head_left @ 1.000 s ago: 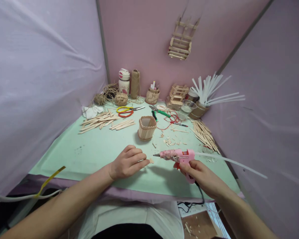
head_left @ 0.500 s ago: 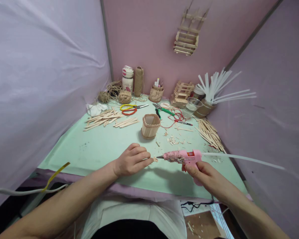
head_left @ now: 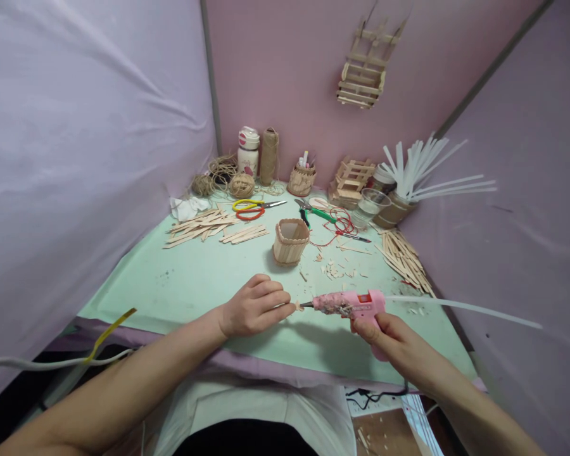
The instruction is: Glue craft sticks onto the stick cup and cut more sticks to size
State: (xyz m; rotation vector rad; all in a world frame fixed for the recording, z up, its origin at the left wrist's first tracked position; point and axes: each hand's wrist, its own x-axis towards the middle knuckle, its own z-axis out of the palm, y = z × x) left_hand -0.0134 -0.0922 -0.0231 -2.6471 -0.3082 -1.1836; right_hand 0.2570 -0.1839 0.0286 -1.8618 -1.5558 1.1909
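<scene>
My left hand (head_left: pixel 259 307) pinches a small wooden piece (head_left: pixel 299 306) at its fingertips, low over the green tabletop. My right hand (head_left: pixel 390 335) is wrapped round the handle of a pink glue gun (head_left: pixel 354 304), which points left. Its dark metal nozzle meets or nearly meets the small piece. A long translucent glue stick (head_left: pixel 465 305) runs out of the gun's back to the right. Beyond my hands, a small wooden box (head_left: pixel 290 242) with scalloped rims stands upright, open at the top.
Wooden sticks (head_left: pixel 202 227) lie at the left, with scissors (head_left: pixel 251 209) behind. Wood scraps (head_left: pixel 333 271), green-handled pliers (head_left: pixel 322 213) and red cord (head_left: pixel 344 220) are right of the box. More sticks (head_left: pixel 405 259) and a holder of glue sticks (head_left: pixel 393 210) stand or lie at the right.
The view has shifted slightly, moving the scene a little right and down. Both hands keep their holds, and the nozzle remains beside the small wooden piece.
</scene>
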